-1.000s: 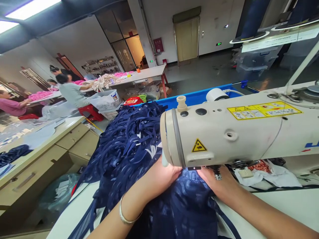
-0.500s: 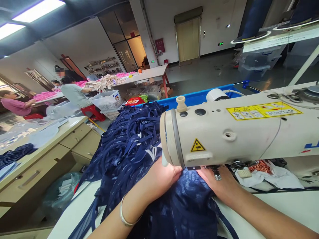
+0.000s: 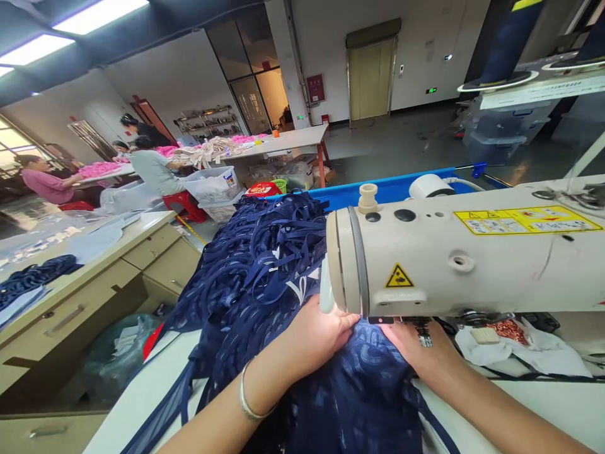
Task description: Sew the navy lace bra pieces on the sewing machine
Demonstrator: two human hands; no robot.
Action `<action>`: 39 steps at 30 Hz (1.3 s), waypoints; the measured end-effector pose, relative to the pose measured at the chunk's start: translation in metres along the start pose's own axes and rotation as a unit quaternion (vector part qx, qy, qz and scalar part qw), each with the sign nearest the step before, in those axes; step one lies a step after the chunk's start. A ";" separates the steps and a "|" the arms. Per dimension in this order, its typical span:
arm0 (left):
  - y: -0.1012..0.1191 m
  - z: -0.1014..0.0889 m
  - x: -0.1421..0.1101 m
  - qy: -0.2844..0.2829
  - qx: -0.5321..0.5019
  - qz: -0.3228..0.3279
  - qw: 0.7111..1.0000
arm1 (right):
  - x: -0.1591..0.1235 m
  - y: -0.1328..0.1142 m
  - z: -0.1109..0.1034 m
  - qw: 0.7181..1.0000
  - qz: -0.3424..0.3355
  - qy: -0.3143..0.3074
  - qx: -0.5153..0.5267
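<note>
A cream sewing machine (image 3: 454, 261) stands in front of me, its head over a heap of navy patterned fabric (image 3: 359, 391) with many navy straps (image 3: 265, 246) piled behind it. My left hand (image 3: 316, 334), a silver bangle on its wrist, presses down on the fabric just left of the needle area, fingers curled onto the cloth. To the right of the needle, my right hand (image 3: 420, 347) lies on the same fabric under the machine head. The fingertips of both hands are partly hidden by the machine.
A beige desk with drawers (image 3: 85, 296) stands at the left with navy pieces on it. A blue bin (image 3: 392, 183) sits behind the machine. Several people (image 3: 155, 170) work at tables far left. White cloth and copper bits (image 3: 510, 343) lie right of the needle.
The view has shifted a little to the left and down, so the machine sits further right in the picture. Both hands stay on the navy fabric at the needle.
</note>
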State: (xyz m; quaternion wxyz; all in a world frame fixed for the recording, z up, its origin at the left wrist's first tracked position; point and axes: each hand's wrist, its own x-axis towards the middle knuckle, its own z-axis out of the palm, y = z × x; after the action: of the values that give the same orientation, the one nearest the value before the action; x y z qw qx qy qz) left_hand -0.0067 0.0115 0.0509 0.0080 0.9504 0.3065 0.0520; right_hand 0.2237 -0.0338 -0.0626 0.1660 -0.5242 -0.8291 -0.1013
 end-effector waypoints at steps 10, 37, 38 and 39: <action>0.000 0.006 -0.002 -0.010 0.015 -0.013 1.000 | 0.000 -0.011 -0.012 0.989 -0.044 -0.026 -0.138; -0.003 0.013 -0.007 0.000 0.017 -0.010 1.000 | 0.007 -0.017 -0.019 0.975 -0.035 -0.003 -0.220; -0.003 0.013 -0.006 -0.002 0.019 -0.010 1.000 | 0.009 -0.016 -0.018 0.976 -0.033 -0.002 -0.215; -0.003 0.012 -0.006 -0.004 0.021 -0.009 1.000 | 0.012 -0.014 -0.018 0.977 -0.030 0.001 -0.209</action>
State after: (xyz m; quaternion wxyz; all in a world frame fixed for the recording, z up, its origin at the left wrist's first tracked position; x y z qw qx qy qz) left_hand -0.0122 0.0102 0.0379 -0.0098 0.9477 0.3162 0.0414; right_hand 0.2093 -0.0362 -0.0417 0.0501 -0.5224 -0.8046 -0.2778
